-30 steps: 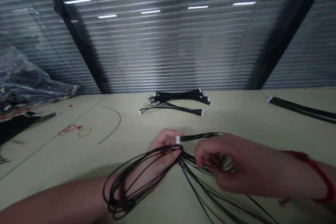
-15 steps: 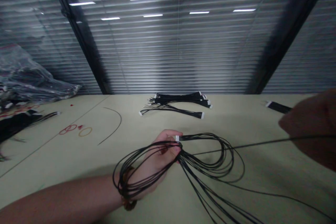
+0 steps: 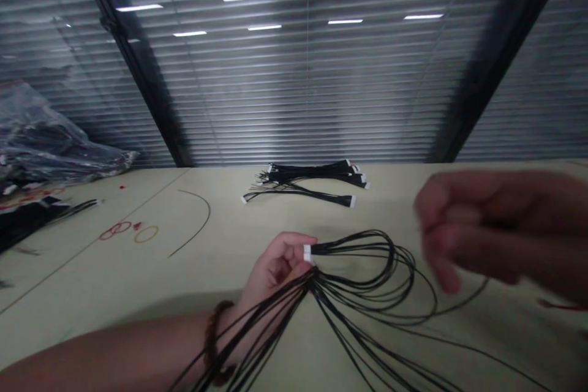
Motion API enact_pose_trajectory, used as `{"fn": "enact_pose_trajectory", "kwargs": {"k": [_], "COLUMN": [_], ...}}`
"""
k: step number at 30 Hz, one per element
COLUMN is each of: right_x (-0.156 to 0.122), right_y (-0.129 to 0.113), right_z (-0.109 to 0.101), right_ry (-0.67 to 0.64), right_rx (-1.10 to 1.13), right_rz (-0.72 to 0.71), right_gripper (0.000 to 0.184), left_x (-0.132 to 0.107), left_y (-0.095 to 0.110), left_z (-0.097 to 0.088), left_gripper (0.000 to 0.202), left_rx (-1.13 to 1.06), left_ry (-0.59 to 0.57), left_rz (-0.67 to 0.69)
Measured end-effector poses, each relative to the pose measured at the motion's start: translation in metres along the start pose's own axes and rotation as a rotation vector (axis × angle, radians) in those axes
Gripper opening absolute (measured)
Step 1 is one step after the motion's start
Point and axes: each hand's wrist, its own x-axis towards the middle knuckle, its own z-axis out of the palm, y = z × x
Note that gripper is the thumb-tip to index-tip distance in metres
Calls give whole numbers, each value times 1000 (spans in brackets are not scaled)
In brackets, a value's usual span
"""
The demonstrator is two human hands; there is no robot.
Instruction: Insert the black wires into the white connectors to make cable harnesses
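My left hand (image 3: 282,260) is closed around a bundle of thin black wires (image 3: 362,285) at lower centre. White connectors (image 3: 307,252) stick out between its thumb and forefinger. From this grip several wires curve in a loop on the right, and loose lengths hang down over the wrist and towards the bottom edge. To the right, my right hand (image 3: 459,229) is raised above the table, fingers curled and smeared by motion. One wire from the bundle runs to just below that hand; whether the fingers hold anything is not clear.
At the back of the table (image 3: 220,306) lies a pile of black cable harnesses (image 3: 312,174) with white connectors. A single black wire (image 3: 206,217), red rubber bands (image 3: 114,231) and a yellow band (image 3: 146,234) lie left. Beyond are more dark cables (image 3: 32,220) and a plastic bag (image 3: 59,141).
My right hand has come in leftward from the right edge. The wire stretched taut towards it now hangs slack. The wire loop over my left wrist has dropped into loose hanging lengths.
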Motion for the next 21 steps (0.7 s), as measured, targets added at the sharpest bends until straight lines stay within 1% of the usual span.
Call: {"fn": "enact_pose_trajectory", "kwargs": {"k": [1,2,3,5,6,8,12,16,18,21], "right_x": [-1,-3,-5,-9,-11,-12,-10,-8,-9,-11], "right_y": [-9,-16,-22,-29,-30,-29,-25,-22,-21,-20], "right_z": [11,22,32,49,55,63,70,76,77,77], "right_ry": [-156,-233,-209,-84,-33,17,101,157,174,161], "right_rx": [50,52,11,-95,-146,-221,-272,-299,-316,-299], "right_rz": [-58,-83,-109,-190,-226,-286,-397,-500,-520,-512], "right_gripper": [26,21,16,16,16,15,12,7,8,7], "left_x": [-1,-2,-2,-3,-3,-4,-7,-9,-9,-8], "left_y": [0,0,0,-1,-2,-3,-3,-1,0,0], "left_z": [0,-1,-1,-3,-4,-5,-6,-5,-4,-4], "left_gripper": [25,23,22,19,19,19,19,20,19,19], "left_rx": [3,5,4,-4,-10,-26,-52,-83,-89,-82], "left_ry": [-13,-23,-32,-52,-65,-99,-148,-204,-222,-217], "left_rz": [23,43,58,76,78,70,26,29,28,12]}}
